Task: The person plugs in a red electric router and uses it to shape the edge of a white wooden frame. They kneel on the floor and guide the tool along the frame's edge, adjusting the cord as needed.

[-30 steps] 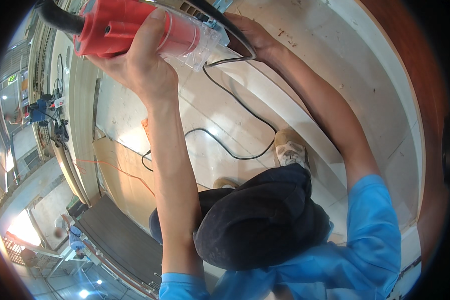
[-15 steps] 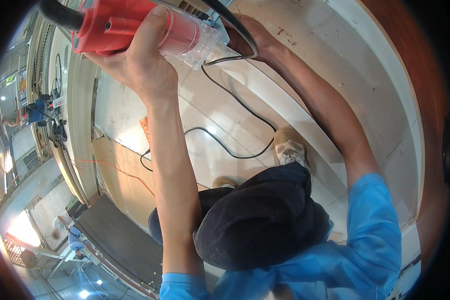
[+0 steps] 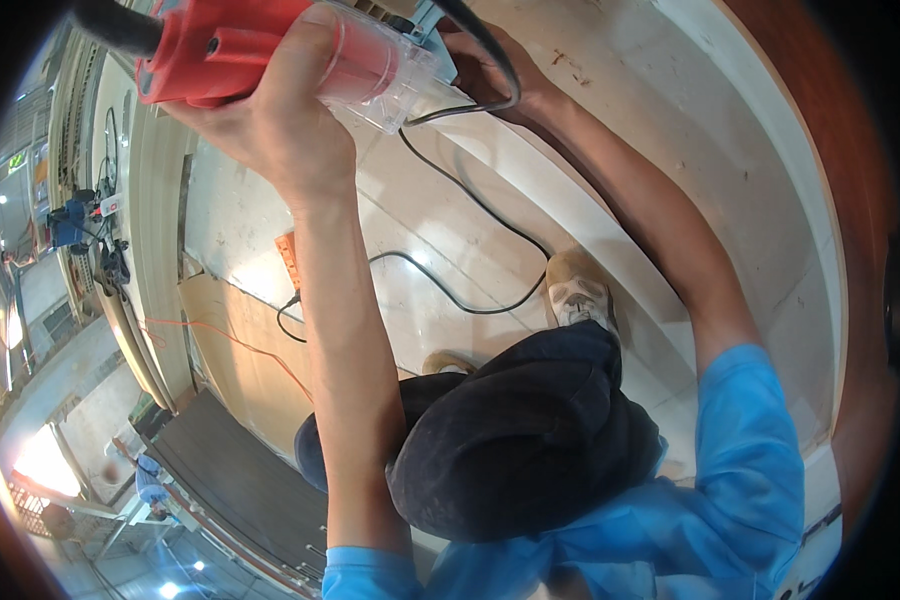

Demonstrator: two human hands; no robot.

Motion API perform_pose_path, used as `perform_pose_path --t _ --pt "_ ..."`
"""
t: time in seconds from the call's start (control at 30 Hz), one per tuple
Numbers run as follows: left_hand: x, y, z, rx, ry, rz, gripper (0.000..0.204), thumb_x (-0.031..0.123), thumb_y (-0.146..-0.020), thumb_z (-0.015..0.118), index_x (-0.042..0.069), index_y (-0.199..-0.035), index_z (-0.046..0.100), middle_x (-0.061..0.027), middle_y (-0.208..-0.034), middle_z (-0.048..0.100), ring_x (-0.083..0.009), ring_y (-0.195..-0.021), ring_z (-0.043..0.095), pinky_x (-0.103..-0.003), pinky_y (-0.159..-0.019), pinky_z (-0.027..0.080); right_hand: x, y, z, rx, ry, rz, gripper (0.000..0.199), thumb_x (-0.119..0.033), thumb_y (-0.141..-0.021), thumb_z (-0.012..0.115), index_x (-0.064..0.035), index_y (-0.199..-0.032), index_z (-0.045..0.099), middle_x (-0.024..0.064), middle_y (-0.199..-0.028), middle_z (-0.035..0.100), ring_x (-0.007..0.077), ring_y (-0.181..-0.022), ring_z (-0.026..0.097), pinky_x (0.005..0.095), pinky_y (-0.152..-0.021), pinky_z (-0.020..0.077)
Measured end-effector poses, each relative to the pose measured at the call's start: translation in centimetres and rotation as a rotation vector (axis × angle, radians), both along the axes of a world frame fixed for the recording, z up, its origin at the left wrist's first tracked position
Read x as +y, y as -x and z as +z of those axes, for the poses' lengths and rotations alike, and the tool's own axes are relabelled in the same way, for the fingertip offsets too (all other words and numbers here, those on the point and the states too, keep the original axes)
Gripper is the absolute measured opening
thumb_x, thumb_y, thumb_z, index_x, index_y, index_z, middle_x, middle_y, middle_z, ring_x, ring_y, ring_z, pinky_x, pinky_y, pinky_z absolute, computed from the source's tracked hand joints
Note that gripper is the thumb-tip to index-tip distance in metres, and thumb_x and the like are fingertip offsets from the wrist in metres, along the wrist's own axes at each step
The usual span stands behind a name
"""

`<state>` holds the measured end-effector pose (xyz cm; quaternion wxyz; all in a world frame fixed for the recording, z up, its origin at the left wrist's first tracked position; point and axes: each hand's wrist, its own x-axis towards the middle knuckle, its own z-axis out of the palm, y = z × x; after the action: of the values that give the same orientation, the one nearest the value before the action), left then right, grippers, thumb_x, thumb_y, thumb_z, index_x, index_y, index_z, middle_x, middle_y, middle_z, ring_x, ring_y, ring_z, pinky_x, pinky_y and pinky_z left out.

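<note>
My left hand [image 3: 295,130] is wrapped round the body of a red power tool [image 3: 240,50], thumb on top, at the upper left. The tool has a clear plastic guard [image 3: 395,95] at its right end and a thick black hose or cable sleeve [image 3: 115,28] at its left end. Beside a bluish metal plate [image 3: 438,50] at the guard's end is my right hand [image 3: 495,70]. Its fingers are in shadow and partly behind a black cable [image 3: 510,85], so their grip is unclear. A long white panel [image 3: 560,170] runs below my right forearm.
The black cable snakes over the pale tiled floor [image 3: 450,220]. An orange power strip [image 3: 287,255] lies left of centre, near a tan board [image 3: 235,325]. My shoe [image 3: 578,290] is beside the panel. A dark board stack [image 3: 230,460] stands lower left; a red-brown surface [image 3: 860,250] borders the right.
</note>
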<state>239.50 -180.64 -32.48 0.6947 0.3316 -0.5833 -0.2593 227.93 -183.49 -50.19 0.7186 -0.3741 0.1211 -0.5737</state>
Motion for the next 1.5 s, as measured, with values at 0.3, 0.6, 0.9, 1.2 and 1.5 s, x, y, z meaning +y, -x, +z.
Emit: perform_pose_path --t 0.3,0.6,0.9,1.2,1.5 --pt "-1.7 -3.0 -0.2 0.027 -0.022 -0.16 0.052 -0.014 -0.073 0.075 0.001 -0.118 0.052 -0.01 -0.1 0.07 -0.0199 -0.088 0.071 -0.033 -0.079 0.062 -0.4 -0.9 0.5 0.103 -0.266 -0.1 0.03 -0.02 -0.106 0.052 -0.0024 -0.123 0.068 0.0021 -0.1 0.071 0.0128 -0.084 0.064 0.0282 -0.076 0.0508" --pt "-0.2 -1.0 0.5 -0.027 -0.045 -0.038 0.074 0.001 -0.076 0.072 0.002 -0.144 0.044 -0.0111 -0.125 0.06 -0.0206 -0.109 0.061 -0.035 -0.098 0.049 -0.2 0.3 0.5 0.134 -0.353 0.05 0.037 -0.037 -0.102 0.059 -0.009 -0.124 0.069 0.0008 -0.111 0.069 0.0103 -0.095 0.061 0.0297 -0.085 0.0507" --pt "0.0 -0.9 0.6 0.008 -0.071 -0.02 0.072 0.002 -0.075 0.074 0.001 -0.141 0.047 -0.0113 -0.122 0.063 -0.0195 -0.104 0.062 -0.033 -0.093 0.051 -2.3 -0.4 -1.0 0.198 -0.196 0.051 0.029 -0.028 -0.105 0.056 -0.004 -0.112 0.071 0.0017 -0.093 0.07 0.0115 -0.082 0.063 0.0276 -0.075 0.0515" --pt "-0.1 -0.5 0.7 0.022 -0.076 0.0 0.075 0.003 -0.072 0.076 0.001 -0.141 0.047 -0.0115 -0.123 0.063 -0.0199 -0.105 0.062 -0.033 -0.095 0.05 -3.1 1.5 -0.8 -0.12 -0.35 0.461 0.029 -0.027 -0.103 0.056 -0.0037 -0.115 0.069 0.0008 -0.095 0.069 0.008 -0.074 0.058 0.0278 -0.069 0.048" --pt "-1.8 -2.1 -0.2 0.04 -0.019 -0.088 0.066 -0.012 -0.071 0.078 0.004 -0.126 0.045 -0.01 -0.11 0.066 -0.021 -0.097 0.069 -0.035 -0.085 0.06 -0.4 -0.2 -1.0 0.088 -0.157 -0.147 0.032 -0.014 -0.102 0.058 0.0011 -0.129 0.062 0.0054 -0.109 0.069 0.0111 -0.099 0.065 0.0279 -0.085 0.0535"
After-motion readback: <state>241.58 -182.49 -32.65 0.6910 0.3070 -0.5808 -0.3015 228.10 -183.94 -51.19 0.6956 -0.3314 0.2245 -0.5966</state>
